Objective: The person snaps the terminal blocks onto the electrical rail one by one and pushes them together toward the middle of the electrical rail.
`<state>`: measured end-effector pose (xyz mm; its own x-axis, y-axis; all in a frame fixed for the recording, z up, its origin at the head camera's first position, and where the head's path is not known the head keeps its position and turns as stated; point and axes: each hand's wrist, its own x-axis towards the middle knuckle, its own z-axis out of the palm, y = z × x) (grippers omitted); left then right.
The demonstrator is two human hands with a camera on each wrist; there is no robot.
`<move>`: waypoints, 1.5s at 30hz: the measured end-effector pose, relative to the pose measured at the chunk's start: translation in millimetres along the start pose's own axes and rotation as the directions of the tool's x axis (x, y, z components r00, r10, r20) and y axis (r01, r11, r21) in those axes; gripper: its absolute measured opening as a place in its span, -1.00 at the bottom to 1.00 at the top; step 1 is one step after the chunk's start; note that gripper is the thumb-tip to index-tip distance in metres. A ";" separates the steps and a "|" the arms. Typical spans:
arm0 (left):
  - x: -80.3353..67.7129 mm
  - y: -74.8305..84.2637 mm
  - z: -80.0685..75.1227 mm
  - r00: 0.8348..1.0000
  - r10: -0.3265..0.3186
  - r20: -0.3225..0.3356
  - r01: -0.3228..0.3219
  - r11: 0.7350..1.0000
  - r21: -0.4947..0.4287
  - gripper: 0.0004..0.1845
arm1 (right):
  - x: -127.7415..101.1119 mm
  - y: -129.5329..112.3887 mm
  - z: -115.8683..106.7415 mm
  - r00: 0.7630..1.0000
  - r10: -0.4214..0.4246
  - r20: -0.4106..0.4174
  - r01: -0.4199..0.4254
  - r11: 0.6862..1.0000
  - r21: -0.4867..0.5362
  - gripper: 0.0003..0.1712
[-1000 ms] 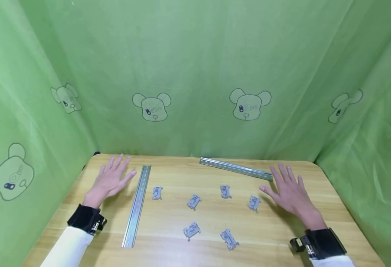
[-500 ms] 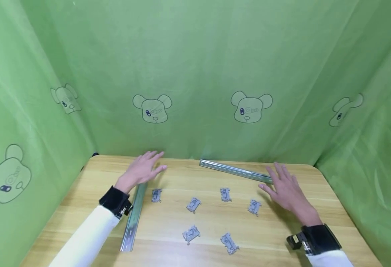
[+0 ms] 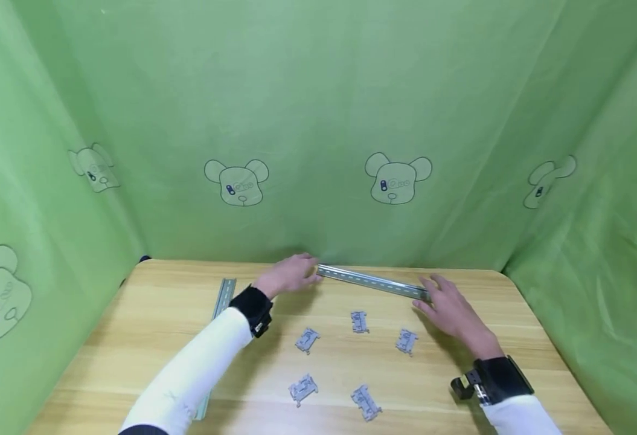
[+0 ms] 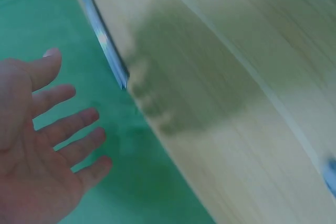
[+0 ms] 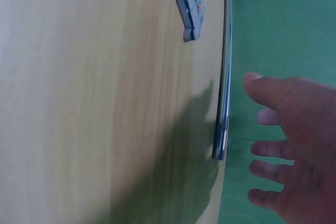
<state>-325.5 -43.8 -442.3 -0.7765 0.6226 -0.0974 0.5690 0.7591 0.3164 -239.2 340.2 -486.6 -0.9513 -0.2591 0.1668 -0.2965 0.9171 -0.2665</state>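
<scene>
A slotted metal DIN rail (image 3: 369, 281) lies slantwise along the far edge of the table. My left hand (image 3: 291, 275) hovers at its left end, fingers spread and holding nothing; the left wrist view shows the palm beside the rail end (image 4: 102, 35). At the opposite end is my right hand (image 3: 451, 308), its thumb and fingers apart around the rail's tip in the head view. The right wrist view has those fingers (image 5: 273, 171) loosely extended, with a gap to the rail (image 5: 224, 77). Nearest the right hand lies a grey terminal block (image 3: 406, 341).
A second DIN rail (image 3: 224, 296) lies lengthwise at the left, partly hidden by my left sleeve (image 3: 193, 368). Several more grey terminal blocks (image 3: 359, 322) are scattered over the middle of the wooden table (image 3: 133, 338). Green curtain (image 3: 307, 121) surrounds the table's back and sides.
My left hand has swept right from beside the left rail to the far rail's left end, its arm now covering one terminal block. The right hand has shifted slightly, fingers drawing closer to the rail.
</scene>
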 end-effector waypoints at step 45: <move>41.8 27.8 35.6 0.980 0.155 -0.126 -0.130 0.973 0.189 -0.63 | 3.4 -12.9 -16.7 0.991 -0.133 0.030 0.132 0.991 0.020 -0.66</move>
<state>-332.5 10.1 -471.2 -0.7068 0.7037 0.0720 0.7056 0.6942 0.1423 -237.2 332.5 -466.7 -0.9056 -0.3876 0.1724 -0.4214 0.8684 -0.2615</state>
